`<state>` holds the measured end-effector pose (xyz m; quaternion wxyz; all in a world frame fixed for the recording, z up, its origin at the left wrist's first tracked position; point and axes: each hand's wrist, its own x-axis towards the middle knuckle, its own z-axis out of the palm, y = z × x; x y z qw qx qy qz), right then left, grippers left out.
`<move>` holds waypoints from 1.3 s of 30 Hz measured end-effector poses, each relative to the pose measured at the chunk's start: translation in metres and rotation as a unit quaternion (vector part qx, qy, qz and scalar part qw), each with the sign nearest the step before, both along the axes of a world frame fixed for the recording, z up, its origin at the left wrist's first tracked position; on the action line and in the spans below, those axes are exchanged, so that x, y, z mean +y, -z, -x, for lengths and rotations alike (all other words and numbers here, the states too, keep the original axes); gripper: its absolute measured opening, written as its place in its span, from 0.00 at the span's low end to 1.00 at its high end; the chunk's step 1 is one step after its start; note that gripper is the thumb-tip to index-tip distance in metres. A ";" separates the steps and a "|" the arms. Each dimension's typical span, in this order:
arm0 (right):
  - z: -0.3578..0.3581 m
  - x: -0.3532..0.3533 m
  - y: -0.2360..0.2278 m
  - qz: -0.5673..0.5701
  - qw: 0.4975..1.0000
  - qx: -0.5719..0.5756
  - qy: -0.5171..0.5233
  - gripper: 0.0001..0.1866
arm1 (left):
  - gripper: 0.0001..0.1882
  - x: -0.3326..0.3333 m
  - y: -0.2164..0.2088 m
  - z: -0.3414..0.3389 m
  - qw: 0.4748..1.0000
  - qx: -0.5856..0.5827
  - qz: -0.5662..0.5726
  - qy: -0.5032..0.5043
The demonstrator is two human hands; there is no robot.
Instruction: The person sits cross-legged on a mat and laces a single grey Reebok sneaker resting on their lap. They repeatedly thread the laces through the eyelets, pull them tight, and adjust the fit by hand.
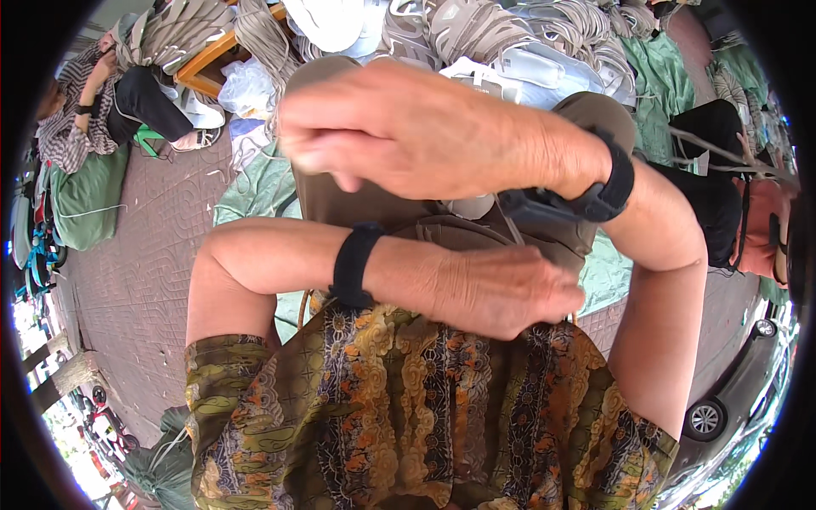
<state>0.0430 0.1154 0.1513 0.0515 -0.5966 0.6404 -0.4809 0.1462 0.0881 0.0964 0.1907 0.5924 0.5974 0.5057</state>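
Over lap, curled right hand (408,127), taupe fabric (340,200)

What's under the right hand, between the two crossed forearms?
Under the right hand lies a brown bag-like fabric piece with a pale rounded part at its middle. The left hand presses on its lower edge. The rest is covered by both hands.

An open-air pavement workplace on patterned brick paving (144,272), where piecework is done by hand. Heaps of grey woven straps (476,30) and pale moulded shoe soles (544,72) crowd the ground beside an orange-framed wooden bench (208,64). Stuffed green sacks (85,200) line the edge, another seated person (127,98) works nearby, and a grey parked car (731,395) stands alongside.
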 end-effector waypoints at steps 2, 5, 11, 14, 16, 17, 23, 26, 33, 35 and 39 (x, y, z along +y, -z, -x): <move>0.004 -0.012 -0.023 0.039 0.999 0.013 -0.003 0.11 | 0.07 -0.003 -0.004 0.003 0.998 0.005 -0.044 -0.040; 0.038 0.024 -0.022 -0.085 0.973 0.155 0.147 0.08 | 0.07 -0.025 -0.023 -0.003 0.998 0.010 -0.030 -0.056; 0.047 0.121 0.110 -0.337 0.902 0.101 0.249 0.09 | 0.10 -0.053 -0.081 0.034 0.985 0.007 -0.110 -0.135; 0.023 0.123 0.127 -0.362 0.895 0.034 0.260 0.09 | 0.08 -0.036 -0.113 0.059 0.971 -0.147 -0.139 -0.124; 0.010 0.111 0.108 -0.325 0.900 -0.015 0.290 0.09 | 0.07 0.001 -0.105 0.087 0.957 -0.124 -0.254 -0.058; 0.007 0.103 0.099 -0.305 0.901 -0.041 0.305 0.09 | 0.08 0.010 -0.110 0.093 0.951 -0.104 -0.287 -0.054; 0.029 0.106 0.151 -0.331 0.888 0.164 0.275 0.07 | 0.05 0.013 -0.107 0.169 0.946 -0.219 -0.086 -0.224; 0.023 0.113 0.150 -0.327 0.887 0.136 0.297 0.08 | 0.09 -0.005 -0.073 0.181 0.948 -0.043 -0.098 -0.300; 0.034 0.121 0.179 -0.272 0.899 0.143 0.312 0.07 | 0.11 -0.071 0.027 0.161 0.910 0.129 0.078 -0.386; 0.036 0.123 0.176 -0.240 0.912 0.010 0.331 0.06 | 0.11 -0.078 0.061 0.145 0.907 0.221 0.072 -0.350; 0.024 0.125 0.154 -0.205 0.862 -0.326 0.329 0.04 | 0.11 -0.073 0.112 0.121 0.917 0.150 0.115 -0.352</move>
